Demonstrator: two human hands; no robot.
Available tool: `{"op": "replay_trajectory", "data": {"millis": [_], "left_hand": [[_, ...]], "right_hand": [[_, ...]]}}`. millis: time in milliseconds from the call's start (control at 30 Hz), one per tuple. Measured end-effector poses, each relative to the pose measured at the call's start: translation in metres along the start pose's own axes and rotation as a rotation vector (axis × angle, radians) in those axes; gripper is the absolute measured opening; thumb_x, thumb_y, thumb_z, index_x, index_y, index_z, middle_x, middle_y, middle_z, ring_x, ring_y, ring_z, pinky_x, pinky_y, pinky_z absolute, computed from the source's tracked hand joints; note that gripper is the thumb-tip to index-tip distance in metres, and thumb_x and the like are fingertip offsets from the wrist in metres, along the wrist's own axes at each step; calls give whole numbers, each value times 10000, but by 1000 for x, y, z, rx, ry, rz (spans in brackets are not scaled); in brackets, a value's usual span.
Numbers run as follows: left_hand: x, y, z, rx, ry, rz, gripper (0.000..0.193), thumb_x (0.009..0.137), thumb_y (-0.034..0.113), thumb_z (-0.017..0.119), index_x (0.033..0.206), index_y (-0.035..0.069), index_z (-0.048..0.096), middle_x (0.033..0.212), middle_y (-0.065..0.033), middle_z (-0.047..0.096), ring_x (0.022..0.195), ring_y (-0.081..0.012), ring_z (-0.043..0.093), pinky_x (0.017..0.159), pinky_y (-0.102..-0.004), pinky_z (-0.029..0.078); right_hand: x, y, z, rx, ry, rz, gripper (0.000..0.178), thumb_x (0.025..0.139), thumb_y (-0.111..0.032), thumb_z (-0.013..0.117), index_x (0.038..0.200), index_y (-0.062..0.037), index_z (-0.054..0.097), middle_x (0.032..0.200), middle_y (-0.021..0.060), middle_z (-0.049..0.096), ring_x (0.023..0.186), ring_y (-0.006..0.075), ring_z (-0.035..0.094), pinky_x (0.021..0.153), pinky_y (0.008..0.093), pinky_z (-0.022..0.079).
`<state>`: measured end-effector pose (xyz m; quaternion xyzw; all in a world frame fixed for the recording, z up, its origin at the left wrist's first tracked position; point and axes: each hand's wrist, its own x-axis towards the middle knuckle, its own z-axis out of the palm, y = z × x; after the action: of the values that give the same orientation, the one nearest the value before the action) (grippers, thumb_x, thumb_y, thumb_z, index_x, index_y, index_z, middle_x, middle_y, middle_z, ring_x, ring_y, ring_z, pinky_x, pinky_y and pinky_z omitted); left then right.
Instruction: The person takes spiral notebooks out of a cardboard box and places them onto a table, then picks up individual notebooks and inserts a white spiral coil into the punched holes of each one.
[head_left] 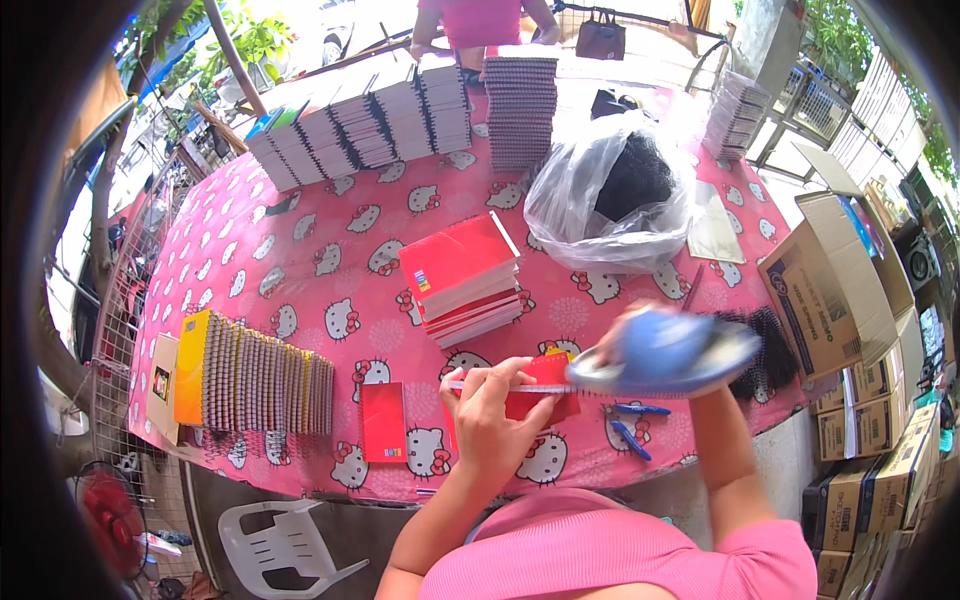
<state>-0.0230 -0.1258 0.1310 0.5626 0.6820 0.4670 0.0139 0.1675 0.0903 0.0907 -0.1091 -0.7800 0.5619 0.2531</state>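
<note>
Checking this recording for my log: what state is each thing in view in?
Left hand, pinching a notebook held edge-on
Right hand, gripping a slipper
Blue slipper, held, blurred
Pliers, lying down, handles spread
Red notebook, closed, lying flat
Red stack, closed, piled
Plastic bag, open, black contents
Cardboard box, flaps open
Fan, spinning or not unclear

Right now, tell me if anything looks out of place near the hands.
Yes: a blue slipper, motion-blurred at the right fingers, close by the notebook in the left fingers. Footwear looks odd among stationery.
</note>
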Motion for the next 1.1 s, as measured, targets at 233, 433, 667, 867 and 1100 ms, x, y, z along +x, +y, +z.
{"op": "replay_trajectory", "data": {"millis": [233, 433, 667, 867, 1100], "left_hand": [[6, 1, -2, -24, -75, -32, 494, 661, 180, 855, 1086, 104, 616, 862, 3, 696, 893, -168, 613, 927, -371, 359], [-1, -21, -4, -23, 32, -19, 232, 712, 123, 815, 858, 48, 652, 964, -90, 665, 903, -254, 629, 778, -375, 517], [-3, -43, 1, -55, -166, -29, 249, 781, 191, 746, 978, 65, 660, 1019, -94, 657, 978, -305, 610, 879, -405, 463], [19, -41, 14, 98, -142, 55, 280, 794, 204, 719, 1040, 83, 660, 1052, -88, 658, 1017, -290, 598, 921, -437, 437], [70, -46, 42, 198, -736, -142, 379, 746, 325, 719, 1030, 74, 695, 1001, -130, 686, 987, -296, 643, 862, -409, 502]], "right_hand": [[11, -26, 11, -85, -69, 73, 352, 748, -196, 771, 989, -2, 602, 886, 55, 632, 856, 97, 559, 798, 315, 491], [34, -39, 23, -57, -102, 35, 445, 674, -106, 815, 1054, -4, 606, 996, 41, 650, 910, 93, 583, 805, 294, 499], [40, -25, -12, -164, 378, 178, 274, 679, 13, 631, 942, -22, 564, 849, 20, 630, 784, 91, 574, 712, 263, 495], [3, 1, -15, -236, 372, 330, 395, 670, 15, 665, 1058, -33, 600, 933, 35, 641, 871, 96, 579, 773, 280, 490], [-12, 13, -17, -53, 501, 322, 439, 662, 11, 677, 1092, -23, 599, 940, 24, 632, 877, 91, 573, 761, 261, 483]]}}
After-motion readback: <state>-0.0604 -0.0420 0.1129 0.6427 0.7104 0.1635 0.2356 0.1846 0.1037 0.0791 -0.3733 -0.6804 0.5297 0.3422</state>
